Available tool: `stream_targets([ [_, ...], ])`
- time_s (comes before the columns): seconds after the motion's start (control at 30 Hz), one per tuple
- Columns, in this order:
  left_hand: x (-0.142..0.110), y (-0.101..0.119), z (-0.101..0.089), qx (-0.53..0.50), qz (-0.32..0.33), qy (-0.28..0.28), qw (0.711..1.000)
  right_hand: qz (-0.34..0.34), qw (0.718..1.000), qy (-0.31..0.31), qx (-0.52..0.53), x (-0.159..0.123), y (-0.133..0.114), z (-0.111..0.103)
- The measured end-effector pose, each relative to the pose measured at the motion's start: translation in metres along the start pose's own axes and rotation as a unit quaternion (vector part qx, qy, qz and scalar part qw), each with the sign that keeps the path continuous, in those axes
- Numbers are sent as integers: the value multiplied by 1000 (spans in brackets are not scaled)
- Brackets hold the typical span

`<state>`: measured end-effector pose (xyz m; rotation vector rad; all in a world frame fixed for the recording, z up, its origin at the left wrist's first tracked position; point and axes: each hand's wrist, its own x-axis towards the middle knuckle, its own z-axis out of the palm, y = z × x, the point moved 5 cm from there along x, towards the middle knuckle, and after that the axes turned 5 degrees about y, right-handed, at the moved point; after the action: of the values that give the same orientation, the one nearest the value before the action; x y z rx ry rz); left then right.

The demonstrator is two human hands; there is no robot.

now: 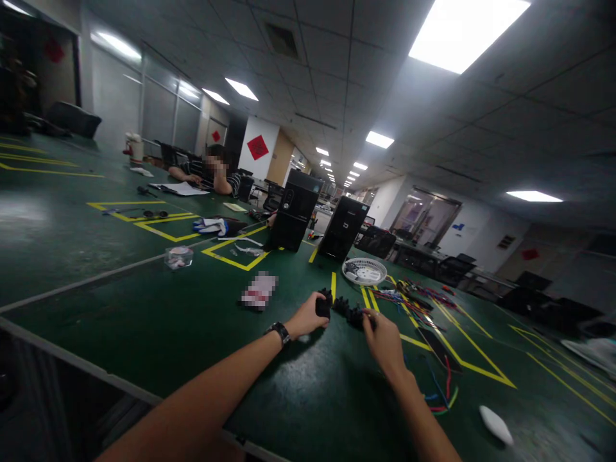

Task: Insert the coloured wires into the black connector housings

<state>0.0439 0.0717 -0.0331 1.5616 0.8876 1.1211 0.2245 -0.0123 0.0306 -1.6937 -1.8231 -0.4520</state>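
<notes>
My left hand (308,316), with a dark watch on its wrist, is closed around a black blocky part (323,307) just over the green table (289,385). A short gap separates it from a row of small black ridged pieces (342,306) to its right. At the right end of that row, my right hand (385,337) pinches a black ridged piece (355,317) between thumb and fingers. The exact kind of these black parts is too small and dark to make out.
Two black computer towers (296,208) stand beyond my hands. A white round basket (364,272) and tangled coloured wires (418,298) lie to the right. A white computer mouse (495,425) rests near the front. Across the table a person (226,179) sits by papers.
</notes>
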Motion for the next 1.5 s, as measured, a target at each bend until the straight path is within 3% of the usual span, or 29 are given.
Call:
stream_targets([
  [0.2,-2,0,7,-153,-15,-10,988,-31,993,-28,108,-8,-48,20],
  [0.33,-8,7,19,-284,-45,-55,956,-49,983,2,179,-18,-52,18],
  [0.4,-11,10,23,-300,-44,-62,951,-44,979,15,197,-21,-50,17],
  [0.57,-12,12,23,-205,23,-38,978,-35,977,39,205,-22,-51,17],
  [0.9,-17,20,27,-61,114,-24,991,-34,978,32,204,-25,-48,29],
  [1.03,-18,24,25,30,199,-4,980,-41,974,13,223,-25,-48,30],
  [1.2,-25,34,25,84,267,-25,960,-41,965,9,259,-29,-44,29],
  [1.37,-27,41,27,63,215,-30,974,-27,952,20,303,-33,-39,25],
  [1.5,-23,32,27,5,132,17,991,-11,946,21,323,-33,-41,20],
])
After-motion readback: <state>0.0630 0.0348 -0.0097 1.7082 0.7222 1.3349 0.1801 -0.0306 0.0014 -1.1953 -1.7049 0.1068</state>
